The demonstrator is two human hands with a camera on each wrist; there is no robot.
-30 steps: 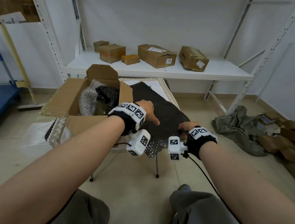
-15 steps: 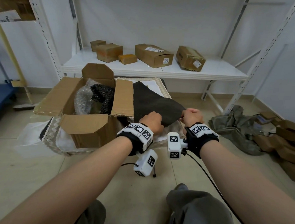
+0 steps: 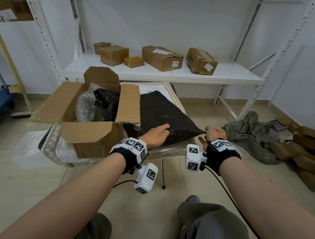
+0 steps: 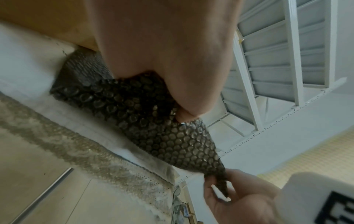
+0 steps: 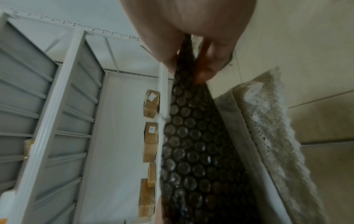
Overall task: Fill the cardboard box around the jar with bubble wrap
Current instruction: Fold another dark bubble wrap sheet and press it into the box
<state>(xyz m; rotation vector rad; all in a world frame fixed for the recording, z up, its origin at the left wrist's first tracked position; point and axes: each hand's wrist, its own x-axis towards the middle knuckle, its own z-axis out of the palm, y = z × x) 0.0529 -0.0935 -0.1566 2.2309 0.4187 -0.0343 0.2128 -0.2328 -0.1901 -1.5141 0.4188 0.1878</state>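
1. Black bubble wrap sheet (image 3: 164,114) — spread on small table (image 3: 171,152), just right of open cardboard box (image 3: 91,132).
2. Left hand (image 3: 155,136) — gripping near folded edge of sheet.
3. Right hand (image 3: 214,133) — pinching near right corner.
4. Box interior — clear wrap (image 3: 85,107) and black wrap (image 3: 107,102); jar indiscernible.

Both forearms outstretched, left hand (image 3: 157,136) and right hand (image 3: 214,133) pinching.

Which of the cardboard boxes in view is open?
The big box on the low table, left of the hands: its flaps are spread and bubble wrap shows inside. The shelf boxes are shut.
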